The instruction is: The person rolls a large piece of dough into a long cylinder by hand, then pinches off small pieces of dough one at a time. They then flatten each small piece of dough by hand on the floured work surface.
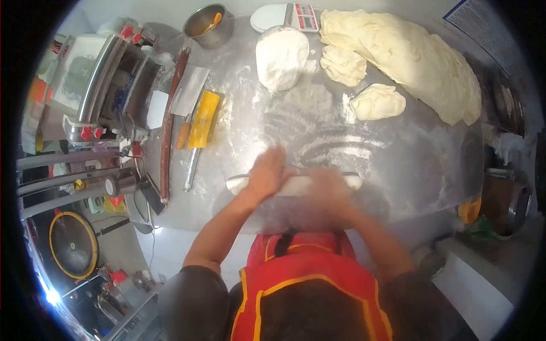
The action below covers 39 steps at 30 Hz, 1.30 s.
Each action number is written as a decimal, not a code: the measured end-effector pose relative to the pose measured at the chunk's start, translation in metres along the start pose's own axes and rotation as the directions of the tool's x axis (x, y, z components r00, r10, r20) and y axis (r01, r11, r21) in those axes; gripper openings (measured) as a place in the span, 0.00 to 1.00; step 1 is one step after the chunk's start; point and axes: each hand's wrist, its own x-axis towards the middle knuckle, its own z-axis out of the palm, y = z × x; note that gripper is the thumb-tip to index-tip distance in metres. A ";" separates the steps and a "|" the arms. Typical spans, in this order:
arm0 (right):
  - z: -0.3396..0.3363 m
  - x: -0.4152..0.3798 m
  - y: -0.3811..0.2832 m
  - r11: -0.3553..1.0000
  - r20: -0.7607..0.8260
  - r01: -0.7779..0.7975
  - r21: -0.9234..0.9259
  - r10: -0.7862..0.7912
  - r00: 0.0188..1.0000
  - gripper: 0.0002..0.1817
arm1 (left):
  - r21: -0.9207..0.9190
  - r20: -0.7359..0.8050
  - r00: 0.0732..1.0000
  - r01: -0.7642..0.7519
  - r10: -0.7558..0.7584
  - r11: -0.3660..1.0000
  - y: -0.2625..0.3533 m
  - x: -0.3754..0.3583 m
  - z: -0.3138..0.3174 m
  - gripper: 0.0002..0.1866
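Observation:
A long pale roll of dough (297, 185) lies crosswise on the floured metal table (244, 108), near its front edge. My left hand (269, 173) is on the left part of the roll, its fingers blurred by motion. On the right part is my right hand (330, 188), smeared too much to make out its fingers. Both ends of the roll show beyond my hands. Loose flour lies in curved streaks on the table just beyond them.
Further back are a flour container (282, 59), a scale (277, 18), a metal pot (209, 27), two small dough pieces and a large dough mass (406, 57). At left lie a rolling pin (169, 131), a cleaver (190, 91) and a yellow-bladed scraper (204, 120).

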 end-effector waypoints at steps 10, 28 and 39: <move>-0.034 -0.064 0.052 0.995 -0.189 -0.087 0.049 0.095 0.977 0.37 | -0.185 0.057 0.982 -0.167 0.180 0.968 0.056 0.007 -0.012 0.38; -0.084 -0.023 0.075 0.350 0.194 -0.287 0.891 0.277 0.941 0.25 | -0.485 0.087 0.991 -0.051 0.106 0.873 0.129 0.074 0.017 0.24; -0.066 -0.031 0.063 0.642 -0.091 -0.213 0.736 0.406 0.909 0.17 | -0.432 -0.073 0.997 -0.068 0.041 0.900 0.142 0.068 0.044 0.24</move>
